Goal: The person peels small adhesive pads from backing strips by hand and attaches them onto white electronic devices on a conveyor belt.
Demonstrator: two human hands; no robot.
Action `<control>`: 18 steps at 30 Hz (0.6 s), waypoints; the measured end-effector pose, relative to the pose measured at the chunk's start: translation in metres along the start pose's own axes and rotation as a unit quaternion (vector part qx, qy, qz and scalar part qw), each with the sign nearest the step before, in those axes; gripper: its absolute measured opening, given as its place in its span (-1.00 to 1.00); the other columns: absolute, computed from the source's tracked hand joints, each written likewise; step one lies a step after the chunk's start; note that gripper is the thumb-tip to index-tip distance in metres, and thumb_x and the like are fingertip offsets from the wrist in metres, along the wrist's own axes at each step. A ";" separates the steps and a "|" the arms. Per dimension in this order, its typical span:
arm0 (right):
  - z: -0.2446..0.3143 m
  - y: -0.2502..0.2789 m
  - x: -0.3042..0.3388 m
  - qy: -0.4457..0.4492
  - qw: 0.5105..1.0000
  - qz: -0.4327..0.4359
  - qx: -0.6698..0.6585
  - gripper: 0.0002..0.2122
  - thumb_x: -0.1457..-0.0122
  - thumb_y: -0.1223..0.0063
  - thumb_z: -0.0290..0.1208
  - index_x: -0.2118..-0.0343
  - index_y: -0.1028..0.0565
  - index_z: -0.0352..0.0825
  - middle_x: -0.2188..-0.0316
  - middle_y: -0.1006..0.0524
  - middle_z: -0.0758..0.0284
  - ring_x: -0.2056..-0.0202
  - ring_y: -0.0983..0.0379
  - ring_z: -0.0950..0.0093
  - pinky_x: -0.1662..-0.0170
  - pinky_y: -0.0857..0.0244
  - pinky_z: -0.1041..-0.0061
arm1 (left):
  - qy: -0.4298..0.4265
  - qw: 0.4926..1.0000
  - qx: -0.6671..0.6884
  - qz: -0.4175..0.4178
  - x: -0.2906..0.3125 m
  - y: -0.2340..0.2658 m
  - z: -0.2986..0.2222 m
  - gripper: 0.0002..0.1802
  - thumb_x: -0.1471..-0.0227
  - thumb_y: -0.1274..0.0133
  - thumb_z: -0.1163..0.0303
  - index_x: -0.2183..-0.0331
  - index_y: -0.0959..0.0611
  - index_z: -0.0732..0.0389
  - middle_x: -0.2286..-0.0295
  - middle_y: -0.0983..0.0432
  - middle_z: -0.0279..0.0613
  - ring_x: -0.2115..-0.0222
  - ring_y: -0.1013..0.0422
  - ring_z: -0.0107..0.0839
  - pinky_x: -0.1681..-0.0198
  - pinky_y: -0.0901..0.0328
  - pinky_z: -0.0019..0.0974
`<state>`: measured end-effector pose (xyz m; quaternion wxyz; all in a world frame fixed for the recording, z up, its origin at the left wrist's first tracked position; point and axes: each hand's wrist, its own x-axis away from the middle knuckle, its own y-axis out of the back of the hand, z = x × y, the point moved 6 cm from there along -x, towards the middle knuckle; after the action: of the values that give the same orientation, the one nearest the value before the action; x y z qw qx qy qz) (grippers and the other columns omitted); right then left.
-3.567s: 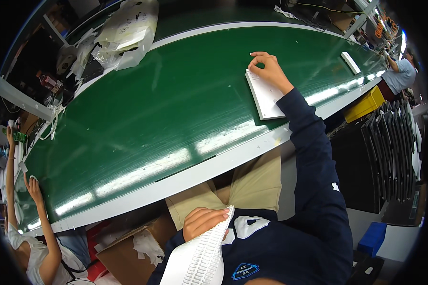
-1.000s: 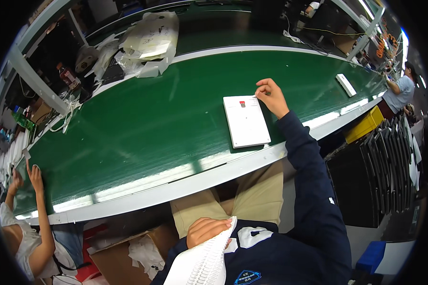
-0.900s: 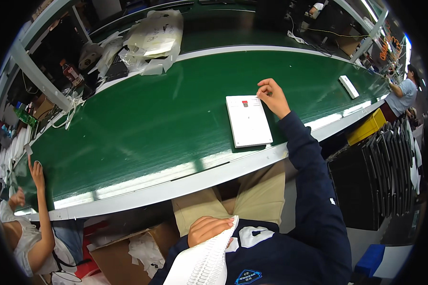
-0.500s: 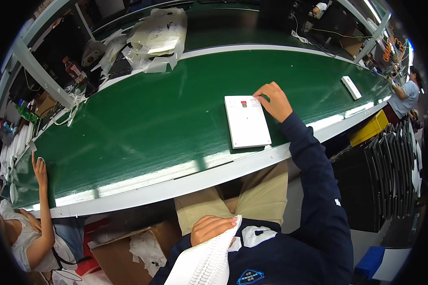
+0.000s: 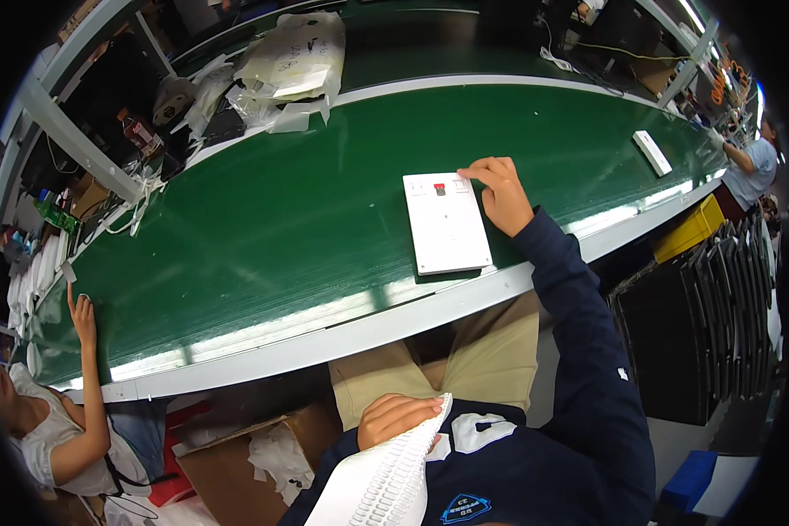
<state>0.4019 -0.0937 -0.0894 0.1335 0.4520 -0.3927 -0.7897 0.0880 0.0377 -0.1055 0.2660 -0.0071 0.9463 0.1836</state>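
A flat white rectangular panel [image 5: 448,223] with a small red mark near its far edge lies on the green conveyor belt [image 5: 263,237], close to the belt's near edge. My right hand [image 5: 500,193] rests at the panel's far right corner, fingertips touching its edge. My left hand [image 5: 396,419] is down in my lap, closed on a white sheet of stickers [image 5: 379,478] that curls over my dark blue shirt.
A second white panel [image 5: 651,152] lies further along the belt at the right. Another person's hand [image 5: 81,309] touches the belt at the far left; a further person stands at the far right. Clear plastic bags [image 5: 291,61] are piled behind the belt. A cardboard box [image 5: 254,451] sits under the table.
The panel has been drawn nearer to me along the belt under my right hand, which has shifted to its far right corner. My left hand stays in my lap with the sheet.
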 end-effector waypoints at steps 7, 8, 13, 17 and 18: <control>-0.025 -0.022 -0.001 -0.154 0.961 0.097 -0.209 -0.47 0.10 0.19 -0.74 0.07 -0.53 -0.07 -0.03 -0.30 0.32 0.00 -0.19 0.34 -0.03 -0.19 0.46 | -0.006 1.000 -0.023 0.006 0.001 0.002 -0.005 -0.63 0.32 -0.32 0.37 0.36 -0.61 0.29 0.35 -0.60 -0.04 0.45 -0.52 -0.23 0.34 -0.36 -0.28; -0.029 -0.023 0.002 -0.169 0.947 0.114 -0.250 -0.49 0.06 0.17 -0.72 0.06 -0.52 -0.07 -0.03 -0.30 0.33 0.00 -0.20 0.36 -0.02 -0.20 0.46 | -0.008 1.000 -0.019 0.010 0.000 -0.001 -0.002 -0.63 0.32 -0.32 0.37 0.36 -0.61 0.29 0.35 -0.60 -0.04 0.45 -0.52 -0.23 0.34 -0.36 -0.28; -0.017 -0.017 0.000 -0.182 0.947 0.055 -0.259 -0.68 -0.03 0.03 -0.58 0.11 -0.52 -0.22 0.12 -0.41 0.28 0.25 -0.40 0.41 0.16 -0.33 0.49 | 0.001 1.000 -0.018 0.015 0.000 -0.001 -0.002 -0.62 0.32 -0.32 0.37 0.36 -0.61 0.29 0.35 -0.60 -0.03 0.42 -0.52 -0.22 0.32 -0.36 -0.28; 0.009 -0.007 0.003 -0.139 0.983 0.032 -0.113 -0.77 -0.05 -0.11 -0.41 0.23 -0.52 -0.35 0.28 -0.48 0.25 0.39 -0.46 0.41 0.28 -0.37 0.48 | 0.008 1.000 -0.008 0.025 0.000 -0.005 0.003 -0.62 0.32 -0.32 0.37 0.36 -0.62 0.29 0.34 -0.60 -0.04 0.40 -0.53 -0.21 0.31 -0.36 -0.28; 0.014 -0.008 0.002 -0.151 0.982 0.040 -0.104 -0.71 -0.02 -0.15 -0.29 0.25 -0.49 -0.38 0.27 -0.47 0.24 0.32 -0.47 0.33 0.25 -0.37 0.44 | 0.008 1.000 -0.007 0.022 0.000 -0.004 0.002 -0.62 0.33 -0.32 0.37 0.37 -0.62 0.29 0.34 -0.60 -0.04 0.40 -0.53 -0.21 0.31 -0.36 -0.28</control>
<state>0.3901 -0.0827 -0.0925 0.1505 0.2950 -0.3423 -0.8793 0.0896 0.0345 -0.1090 0.2546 0.0106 0.9469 0.1958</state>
